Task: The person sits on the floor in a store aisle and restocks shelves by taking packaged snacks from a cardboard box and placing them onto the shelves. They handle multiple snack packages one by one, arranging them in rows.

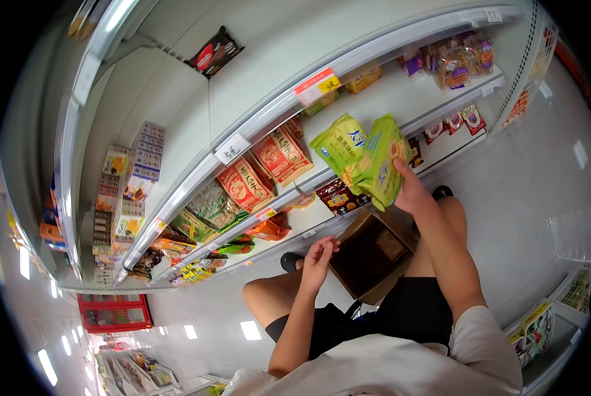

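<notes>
My right hand grips the near end of a green plastic biscuit packet, raised in front of the lower shelves. Against its left side is a second green biscuit packet; whether my fingers also hold that one, I cannot tell. My left hand hovers by the left rim of a cardboard box, its fingers loosely curled around nothing visible. The box is open on the floor between my legs, with a brown patch or piece visible inside.
Red-and-cream food bags line the shelf at left. Bagged purple-labelled snacks sit at the shelf's right end. A black packet lies on the shelf above. The metal shelf edge juts out above the packets. Another rack stands behind me, lower right.
</notes>
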